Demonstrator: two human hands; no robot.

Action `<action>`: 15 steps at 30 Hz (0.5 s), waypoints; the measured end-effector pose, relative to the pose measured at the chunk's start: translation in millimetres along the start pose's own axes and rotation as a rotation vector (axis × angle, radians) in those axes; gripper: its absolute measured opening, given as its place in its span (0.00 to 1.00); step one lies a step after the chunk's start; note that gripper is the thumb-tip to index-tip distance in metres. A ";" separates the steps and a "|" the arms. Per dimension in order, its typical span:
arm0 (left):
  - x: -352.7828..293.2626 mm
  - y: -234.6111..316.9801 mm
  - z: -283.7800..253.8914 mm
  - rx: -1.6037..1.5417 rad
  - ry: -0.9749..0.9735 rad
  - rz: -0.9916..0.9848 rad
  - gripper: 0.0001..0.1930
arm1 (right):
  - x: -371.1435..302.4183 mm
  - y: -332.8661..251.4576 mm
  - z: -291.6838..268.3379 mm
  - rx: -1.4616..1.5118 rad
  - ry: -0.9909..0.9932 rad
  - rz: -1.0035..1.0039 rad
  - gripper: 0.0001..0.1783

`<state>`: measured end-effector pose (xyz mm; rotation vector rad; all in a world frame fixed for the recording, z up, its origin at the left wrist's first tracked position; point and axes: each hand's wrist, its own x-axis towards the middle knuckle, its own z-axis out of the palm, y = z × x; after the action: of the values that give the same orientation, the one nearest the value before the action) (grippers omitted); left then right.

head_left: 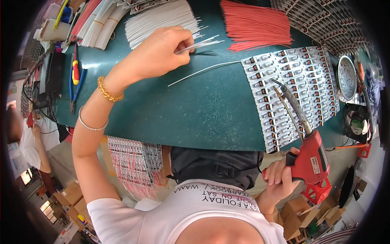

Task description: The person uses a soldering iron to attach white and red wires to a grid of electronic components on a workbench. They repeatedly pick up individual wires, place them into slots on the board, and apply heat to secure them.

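In the head view, doing this step well probably means separating one strand at a time from the bunch of white wires (211,42) and steadying its end before bringing in the red soldering gun (315,156). A single white wire (203,71) is lying across the worktop (183,118), its right end reaching the panel of small boards (264,97), so avoiding snagging it matters. At the far side, the left hand (168,46) is pinching the bunch, fingers nearly closed. Near right, the right hand (281,175) is gripping the gun's handle, fingers curling around it.
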<state>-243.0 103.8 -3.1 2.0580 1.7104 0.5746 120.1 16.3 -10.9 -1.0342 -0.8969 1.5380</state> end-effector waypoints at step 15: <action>-20.3 56.0 21.5 -0.598 0.079 -0.314 0.05 | -1.5 10.2 2.3 -0.251 -0.082 -0.224 0.33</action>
<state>-188.8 73.3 8.4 1.3407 1.6045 0.9325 114.6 12.9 -19.3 -1.0126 -1.2445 1.3102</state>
